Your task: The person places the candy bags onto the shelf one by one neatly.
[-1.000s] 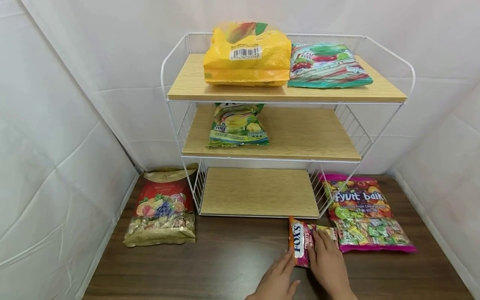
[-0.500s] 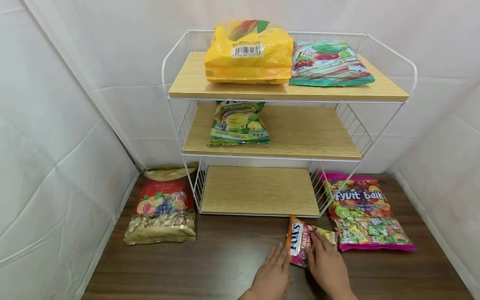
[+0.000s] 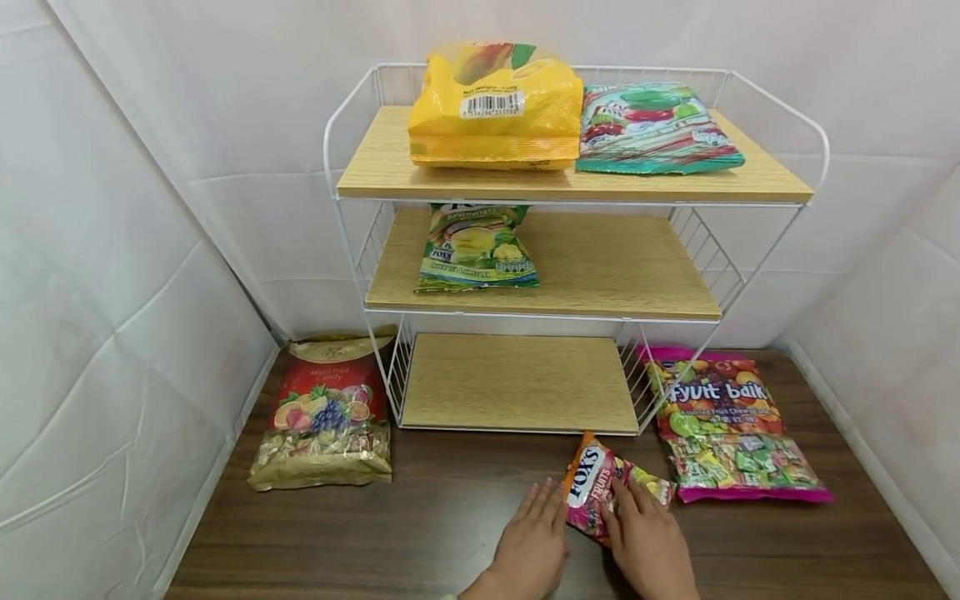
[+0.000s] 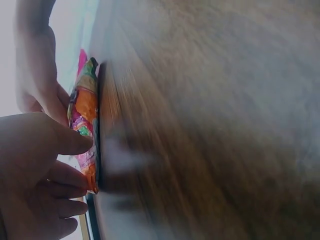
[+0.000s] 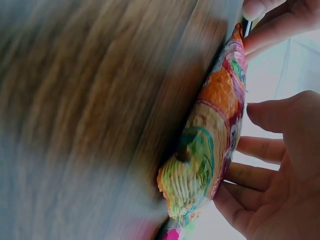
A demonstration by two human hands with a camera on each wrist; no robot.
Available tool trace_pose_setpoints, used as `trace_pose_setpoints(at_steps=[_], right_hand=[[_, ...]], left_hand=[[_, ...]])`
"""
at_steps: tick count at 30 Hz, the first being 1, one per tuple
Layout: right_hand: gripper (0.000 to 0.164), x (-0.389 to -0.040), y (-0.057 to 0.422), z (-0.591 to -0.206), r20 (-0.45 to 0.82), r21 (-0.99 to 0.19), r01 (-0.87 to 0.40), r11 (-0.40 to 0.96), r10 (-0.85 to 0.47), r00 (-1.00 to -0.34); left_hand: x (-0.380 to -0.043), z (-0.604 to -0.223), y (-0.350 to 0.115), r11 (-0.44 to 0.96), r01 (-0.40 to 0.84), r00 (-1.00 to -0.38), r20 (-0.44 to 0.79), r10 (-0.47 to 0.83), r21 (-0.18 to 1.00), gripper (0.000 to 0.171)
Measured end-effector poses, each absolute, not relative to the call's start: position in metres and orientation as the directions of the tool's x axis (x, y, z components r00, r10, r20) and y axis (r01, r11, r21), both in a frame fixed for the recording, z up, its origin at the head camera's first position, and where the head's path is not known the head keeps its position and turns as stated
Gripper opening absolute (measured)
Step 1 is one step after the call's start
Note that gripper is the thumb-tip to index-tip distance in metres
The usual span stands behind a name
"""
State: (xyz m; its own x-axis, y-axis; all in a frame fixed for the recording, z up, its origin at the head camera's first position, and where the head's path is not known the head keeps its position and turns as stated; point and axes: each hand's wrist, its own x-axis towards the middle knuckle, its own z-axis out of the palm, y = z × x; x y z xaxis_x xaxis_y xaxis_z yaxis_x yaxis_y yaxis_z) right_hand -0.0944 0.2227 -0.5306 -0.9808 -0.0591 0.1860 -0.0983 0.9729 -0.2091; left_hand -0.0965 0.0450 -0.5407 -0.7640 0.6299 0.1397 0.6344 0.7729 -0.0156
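Note:
On the dark wooden table lies a small Fox's Fruits candy bag point(image 3: 592, 487), pink with an orange end seal. The left hand point(image 3: 531, 533) reaches along its orange end with straight fingers, the fingertips right at the edge. From above, the right hand point(image 3: 647, 533) rests its spread fingertips on the bag's printed face. Seen in the right wrist view, this hand's thumb point(image 5: 270, 115) stands off the bag point(image 5: 220, 100). The left wrist view shows the left thumb point(image 4: 75, 142) over the bag's near side, with the fingers beyond its orange end.
Behind stands a three-tier rack point(image 3: 555, 425). It carries a yellow bag point(image 3: 495, 133) and a teal bag point(image 3: 652, 133) on top, and a green candy bag point(image 3: 476, 250) on the middle shelf. Large candy bags, one red-gold point(image 3: 326, 417) and one pink-edged point(image 3: 735, 425), flank the rack.
The Fox's bag has turned slightly, its orange end swinging left and toward the person. The left hand has shifted left with that end; the right hand has moved a little left on the bag.

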Motion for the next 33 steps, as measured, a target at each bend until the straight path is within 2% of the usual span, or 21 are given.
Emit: trace_pose_setpoints(at_steps=[5,15,24,33], right_hand=[[0.044,-0.091,0.217,-0.528,0.166,-0.2,-0.087,0.976,-0.054,-0.985],[0.041,-0.086,0.21,-0.527,0.228,-0.191,-0.138,0.972,-0.093,-0.969],[0.041,-0.083,0.204,-0.526,0.13,-0.205,-0.121,0.971,-0.096,-0.987],[0.042,-0.08,0.196,-0.522,0.082,-0.222,-0.1,0.97,-0.084,-0.993]], left_hand=[[-0.101,-0.543,0.041,0.78,0.621,-0.762,0.179,0.622,-0.069,0.051],[-0.115,-0.544,0.033,0.785,0.607,-0.774,0.135,0.619,-0.121,0.056],[-0.131,-0.543,0.028,0.798,0.588,-0.786,0.14,0.603,-0.133,0.053],[-0.142,-0.547,0.029,0.816,0.57,-0.804,0.14,0.578,-0.094,0.053]])
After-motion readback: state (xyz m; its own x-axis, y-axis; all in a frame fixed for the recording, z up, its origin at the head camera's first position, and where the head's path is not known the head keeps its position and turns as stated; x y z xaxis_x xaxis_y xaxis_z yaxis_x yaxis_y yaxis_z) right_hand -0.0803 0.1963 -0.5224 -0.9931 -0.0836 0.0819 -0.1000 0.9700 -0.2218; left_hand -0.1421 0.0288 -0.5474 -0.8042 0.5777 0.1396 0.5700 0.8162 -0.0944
